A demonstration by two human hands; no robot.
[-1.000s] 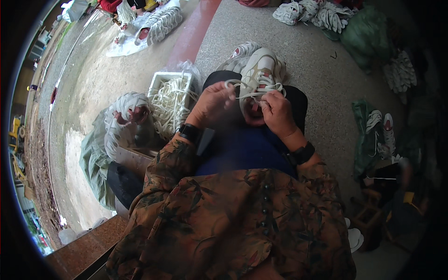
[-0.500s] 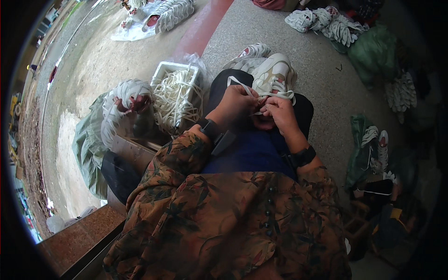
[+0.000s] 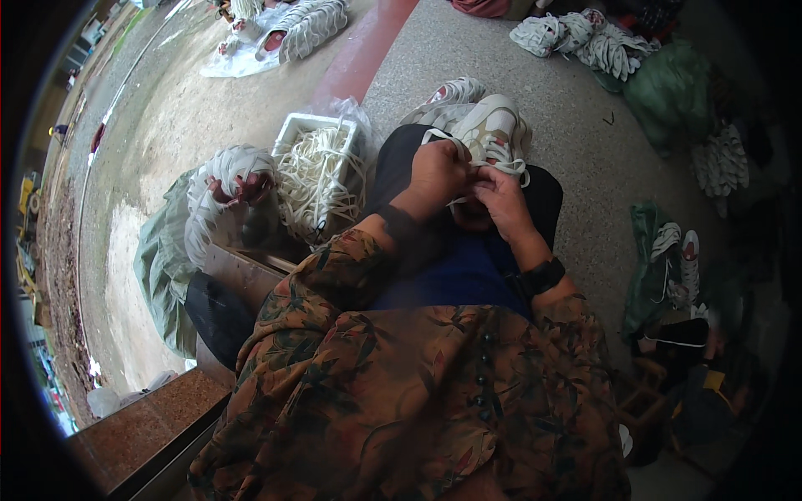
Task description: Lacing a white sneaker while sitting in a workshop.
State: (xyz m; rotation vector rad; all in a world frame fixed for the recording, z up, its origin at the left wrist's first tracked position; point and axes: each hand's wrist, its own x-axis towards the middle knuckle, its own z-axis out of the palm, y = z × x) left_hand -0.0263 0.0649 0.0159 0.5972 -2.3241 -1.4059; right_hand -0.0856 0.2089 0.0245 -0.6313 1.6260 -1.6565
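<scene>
A white and beige shoe (image 3: pixel 494 125) lies on my lap with its toe pointing away from me. White lace runs through part of its front. My left hand (image 3: pixel 441 171) is closed on the shoelace (image 3: pixel 436 135), part of which loops up above the knuckles. Close beside it, my right hand (image 3: pixel 499 198) pinches at the shoe's opening, its fingertips on the lace and the shoe's edge. The two hands nearly touch. What lies between the fingertips is partly hidden. Another pale shoe (image 3: pixel 458 90) rests just beyond my knees.
At my left stands a white foam box (image 3: pixel 294 125) heaped with white laces (image 3: pixel 313 179). Beside it, bundled white shoe uppers (image 3: pixel 221 188) sit by a pale green sack (image 3: pixel 159 267). More shoe uppers (image 3: pixel 576 42) and a green sack (image 3: pixel 668 96) lie far right.
My left hand has moved right and slightly inward, toward my right hand, and the wrist has turned. The lace loop over it has become smaller. My right hand stays nearly in place.
</scene>
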